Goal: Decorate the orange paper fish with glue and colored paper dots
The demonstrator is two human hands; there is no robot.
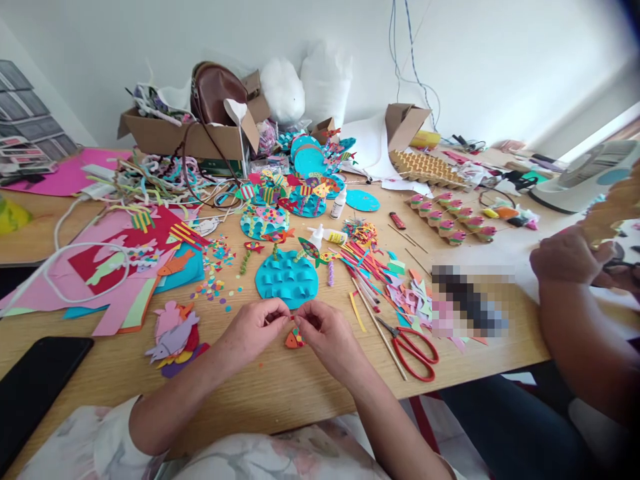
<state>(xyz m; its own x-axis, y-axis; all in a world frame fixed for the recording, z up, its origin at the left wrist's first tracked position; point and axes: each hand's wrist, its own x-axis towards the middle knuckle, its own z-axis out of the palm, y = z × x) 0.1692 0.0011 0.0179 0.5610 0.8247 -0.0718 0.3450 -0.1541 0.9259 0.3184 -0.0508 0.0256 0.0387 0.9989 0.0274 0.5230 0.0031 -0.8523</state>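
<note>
My left hand (263,320) and my right hand (327,331) meet at the fingertips near the table's front, both in a pinch. A tiny bit of red shows between them, too small to name. Just below the fingertips is an orange paper fish (293,339) with coloured dots, partly behind my right hand; whether I touch it I cannot tell. Right beyond my hands lies a round blue paper base (287,277) with curled strips like waves. Paper fish on twisted stems, among them a green one (311,249), stand or lie around its far edge.
Red-handled scissors (414,352) and a wooden stick (380,330) lie at right, near paper scraps (407,293). Cut paper fish (175,337) and a black phone (43,383) are at left. Glue bottles (339,203) stand behind. Another person's hand (567,260) holds egg-carton card.
</note>
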